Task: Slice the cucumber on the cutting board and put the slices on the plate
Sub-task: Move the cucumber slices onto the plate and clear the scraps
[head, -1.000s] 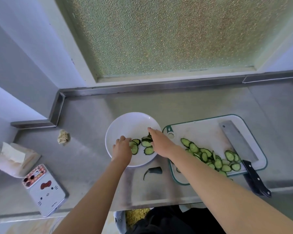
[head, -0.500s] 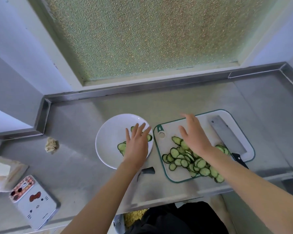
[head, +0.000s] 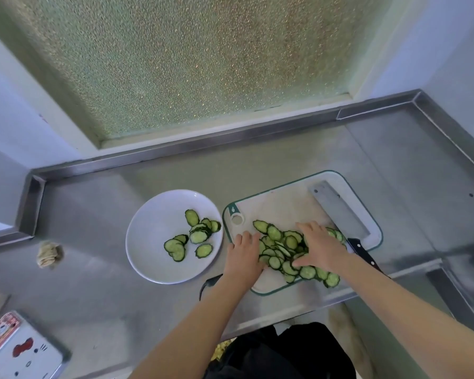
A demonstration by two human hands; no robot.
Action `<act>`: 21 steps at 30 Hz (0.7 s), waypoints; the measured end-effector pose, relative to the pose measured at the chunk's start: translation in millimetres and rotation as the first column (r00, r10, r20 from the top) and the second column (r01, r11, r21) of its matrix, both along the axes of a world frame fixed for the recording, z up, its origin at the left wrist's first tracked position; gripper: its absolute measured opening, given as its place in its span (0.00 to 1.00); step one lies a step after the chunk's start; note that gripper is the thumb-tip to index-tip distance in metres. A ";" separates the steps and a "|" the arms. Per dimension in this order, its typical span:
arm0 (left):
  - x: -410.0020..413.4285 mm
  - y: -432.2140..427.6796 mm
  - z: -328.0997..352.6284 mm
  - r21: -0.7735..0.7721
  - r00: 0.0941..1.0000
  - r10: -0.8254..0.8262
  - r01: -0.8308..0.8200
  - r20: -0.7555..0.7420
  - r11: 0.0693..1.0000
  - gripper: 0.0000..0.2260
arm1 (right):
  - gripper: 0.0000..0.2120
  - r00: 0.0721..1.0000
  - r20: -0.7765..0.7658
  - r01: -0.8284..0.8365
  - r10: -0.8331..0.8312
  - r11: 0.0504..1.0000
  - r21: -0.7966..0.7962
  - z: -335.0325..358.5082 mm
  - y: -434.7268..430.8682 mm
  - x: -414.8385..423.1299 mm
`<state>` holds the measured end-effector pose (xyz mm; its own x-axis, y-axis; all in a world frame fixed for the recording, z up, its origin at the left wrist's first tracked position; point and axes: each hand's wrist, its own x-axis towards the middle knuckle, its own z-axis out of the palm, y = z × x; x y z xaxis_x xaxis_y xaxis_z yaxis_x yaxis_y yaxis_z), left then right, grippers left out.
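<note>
Head view: left hand (head: 243, 255) at pile's left edge, fingers bent, grip unclear. Right hand (head: 322, 250) flat on cucumber slices (head: 274, 232), fingers apart. Pile on cutting board (head: 279, 203). Plated slices (head: 197, 237) on white plate (head: 153, 228) alongside. Cleaver (head: 337, 209) behind.

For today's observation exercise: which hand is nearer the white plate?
Left. The left hand sits just right of the plate; the right hand lies farther right, on the cucumber slices.

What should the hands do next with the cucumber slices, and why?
Probably press both hands together and lift a bunch: the left hand and right hand flank the slice pile on the cutting board, while the plate holds only a few.
</note>
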<state>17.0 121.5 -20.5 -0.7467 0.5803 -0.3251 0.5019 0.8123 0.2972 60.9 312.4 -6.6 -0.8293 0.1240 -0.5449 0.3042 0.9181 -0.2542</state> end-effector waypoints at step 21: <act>-1.9 15.2 -2.7 0.065 0.985 0.077 -0.088 0.155 0.994 0.15 | 0.31 0.996 -0.043 0.065 -0.076 0.974 -0.215 -5.2 -13.5 -11.9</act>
<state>15.0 136.7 -23.2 -0.7382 0.5442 -0.3987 0.3781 0.8232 0.4235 49.0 298.9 -11.8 -0.8496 0.0682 -0.5230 0.3480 0.8176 -0.4587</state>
